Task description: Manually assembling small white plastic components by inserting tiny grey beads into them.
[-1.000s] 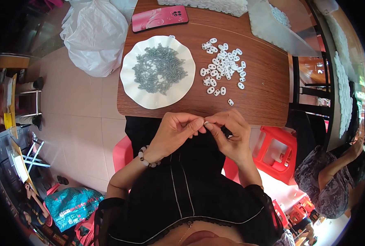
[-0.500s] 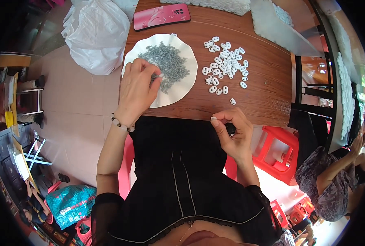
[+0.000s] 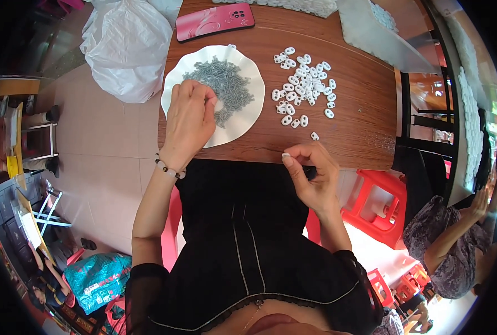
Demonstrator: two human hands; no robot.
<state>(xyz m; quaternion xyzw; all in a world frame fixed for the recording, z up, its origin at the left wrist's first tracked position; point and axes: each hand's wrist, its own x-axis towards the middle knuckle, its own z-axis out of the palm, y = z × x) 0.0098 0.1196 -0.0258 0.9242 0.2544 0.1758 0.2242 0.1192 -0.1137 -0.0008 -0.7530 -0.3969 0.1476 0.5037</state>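
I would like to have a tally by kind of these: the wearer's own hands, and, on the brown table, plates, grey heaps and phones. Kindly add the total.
Left hand and right hand: 2
Plate: 1
Grey heap: 1
Phone: 1
Total: 5

Look, a bracelet point(image 3: 169, 169) of pale and dark round beads, just behind the left hand point(image 3: 190, 114)! Nearer the body than it and the right hand point(image 3: 318, 176), a black top point(image 3: 279, 234): two pale lines down its front, sheer sleeves point(image 3: 147, 279), and a fine necklace point(image 3: 252, 317), pendant perhaps metallic.
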